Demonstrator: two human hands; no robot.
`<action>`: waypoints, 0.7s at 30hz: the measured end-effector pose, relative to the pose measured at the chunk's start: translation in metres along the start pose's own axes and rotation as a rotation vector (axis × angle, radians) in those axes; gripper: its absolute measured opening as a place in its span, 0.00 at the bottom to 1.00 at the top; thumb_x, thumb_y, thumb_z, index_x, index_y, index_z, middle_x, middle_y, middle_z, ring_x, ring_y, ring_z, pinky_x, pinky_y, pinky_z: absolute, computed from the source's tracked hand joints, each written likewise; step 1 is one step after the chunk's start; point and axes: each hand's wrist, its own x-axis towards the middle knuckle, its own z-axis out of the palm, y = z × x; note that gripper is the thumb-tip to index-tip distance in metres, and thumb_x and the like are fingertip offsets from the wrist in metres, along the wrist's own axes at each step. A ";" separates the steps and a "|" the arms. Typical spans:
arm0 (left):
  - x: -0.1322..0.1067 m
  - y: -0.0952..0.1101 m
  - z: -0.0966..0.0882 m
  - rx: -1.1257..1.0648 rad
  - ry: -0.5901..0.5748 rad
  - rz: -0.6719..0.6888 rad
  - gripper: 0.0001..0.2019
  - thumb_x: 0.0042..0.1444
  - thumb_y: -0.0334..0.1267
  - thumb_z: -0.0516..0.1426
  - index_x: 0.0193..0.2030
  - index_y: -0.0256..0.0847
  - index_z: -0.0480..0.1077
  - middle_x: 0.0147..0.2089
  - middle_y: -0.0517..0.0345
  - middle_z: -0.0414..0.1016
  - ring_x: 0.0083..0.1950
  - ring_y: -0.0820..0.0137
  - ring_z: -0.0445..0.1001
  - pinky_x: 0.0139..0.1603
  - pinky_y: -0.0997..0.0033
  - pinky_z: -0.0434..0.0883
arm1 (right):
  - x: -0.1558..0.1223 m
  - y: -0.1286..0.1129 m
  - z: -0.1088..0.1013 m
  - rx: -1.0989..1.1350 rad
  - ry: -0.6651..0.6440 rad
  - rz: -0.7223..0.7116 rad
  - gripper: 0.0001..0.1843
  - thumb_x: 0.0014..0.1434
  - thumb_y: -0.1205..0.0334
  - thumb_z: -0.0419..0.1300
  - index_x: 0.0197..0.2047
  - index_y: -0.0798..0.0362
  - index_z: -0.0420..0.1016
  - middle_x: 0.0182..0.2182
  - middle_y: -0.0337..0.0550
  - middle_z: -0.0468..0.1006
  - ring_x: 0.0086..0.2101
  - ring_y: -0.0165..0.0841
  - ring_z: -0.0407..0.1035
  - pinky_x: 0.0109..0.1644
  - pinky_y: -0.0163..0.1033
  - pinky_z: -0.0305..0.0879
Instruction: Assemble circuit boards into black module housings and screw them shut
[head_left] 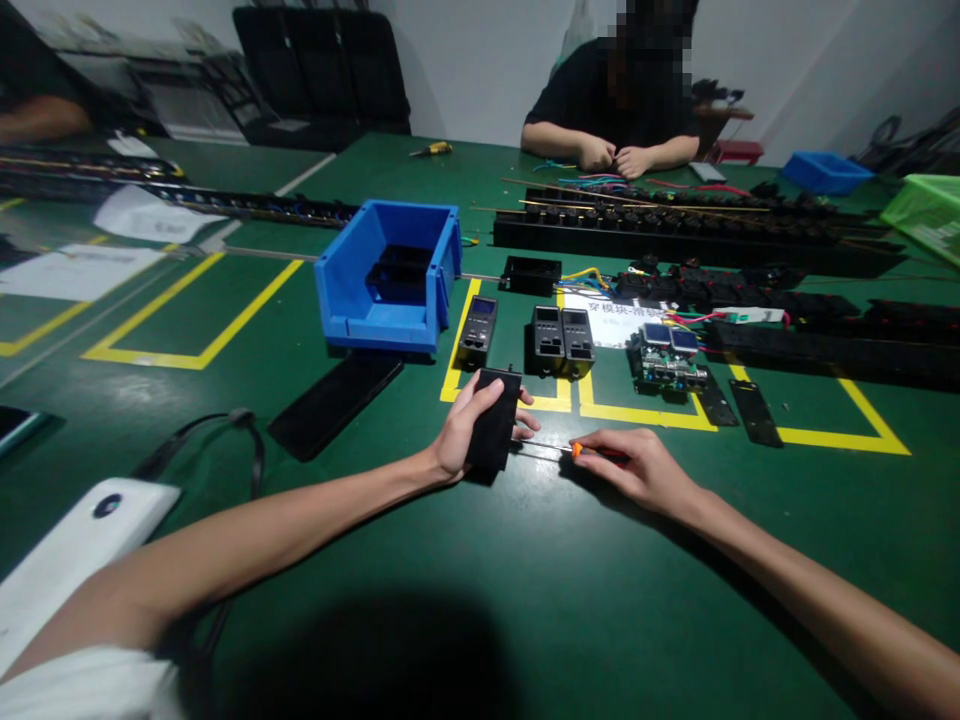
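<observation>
My left hand is closed around a black module case, its thumb lying across the broad face. A screwdriver with an orange-and-black handle is pinched in my right hand. Its thin metal shaft points left and meets the right side of the case; the exact contact point is hidden. Just beyond stand a single black module with a small screen and a pair of black module housings. Bare circuit boards with two small screens lie farther right, beside a thin black plate.
A blue bin with black parts inside stands behind my left hand. Near it lie a black phone and a white device with a cable. Long black rails and wires span the back right. Across the table sits another person.
</observation>
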 end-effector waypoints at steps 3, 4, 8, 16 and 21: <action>0.000 0.000 0.000 -0.003 -0.007 0.003 0.19 0.56 0.49 0.60 0.43 0.34 0.65 0.34 0.48 0.77 0.31 0.65 0.78 0.33 0.67 0.74 | -0.001 0.001 0.000 -0.042 0.015 -0.053 0.13 0.65 0.56 0.58 0.41 0.57 0.79 0.34 0.49 0.83 0.30 0.32 0.76 0.33 0.34 0.67; 0.000 0.000 0.000 -0.003 -0.008 0.004 0.19 0.56 0.49 0.60 0.43 0.34 0.65 0.34 0.48 0.77 0.31 0.65 0.78 0.33 0.67 0.74 | -0.001 0.001 0.001 -0.056 0.020 -0.070 0.13 0.65 0.56 0.58 0.41 0.57 0.79 0.33 0.49 0.83 0.30 0.32 0.76 0.33 0.34 0.67; 0.000 -0.001 -0.001 -0.003 -0.011 0.003 0.19 0.57 0.49 0.59 0.43 0.34 0.65 0.34 0.48 0.77 0.31 0.65 0.78 0.34 0.68 0.74 | -0.002 0.002 0.002 -0.115 0.050 -0.149 0.12 0.65 0.58 0.58 0.42 0.58 0.78 0.32 0.48 0.82 0.28 0.31 0.76 0.32 0.34 0.66; 0.000 0.001 0.001 0.002 -0.005 -0.015 0.19 0.56 0.49 0.60 0.42 0.34 0.66 0.33 0.49 0.76 0.30 0.66 0.77 0.32 0.68 0.73 | -0.005 0.006 0.006 -0.299 0.136 -0.312 0.10 0.65 0.60 0.59 0.42 0.59 0.76 0.27 0.43 0.79 0.23 0.28 0.71 0.28 0.33 0.62; 0.000 0.004 0.003 0.008 0.028 -0.038 0.19 0.56 0.49 0.59 0.41 0.33 0.67 0.32 0.49 0.76 0.29 0.66 0.77 0.32 0.69 0.73 | -0.003 0.007 0.005 -0.518 0.194 -0.432 0.11 0.65 0.59 0.60 0.41 0.60 0.75 0.21 0.38 0.73 0.19 0.26 0.63 0.24 0.35 0.55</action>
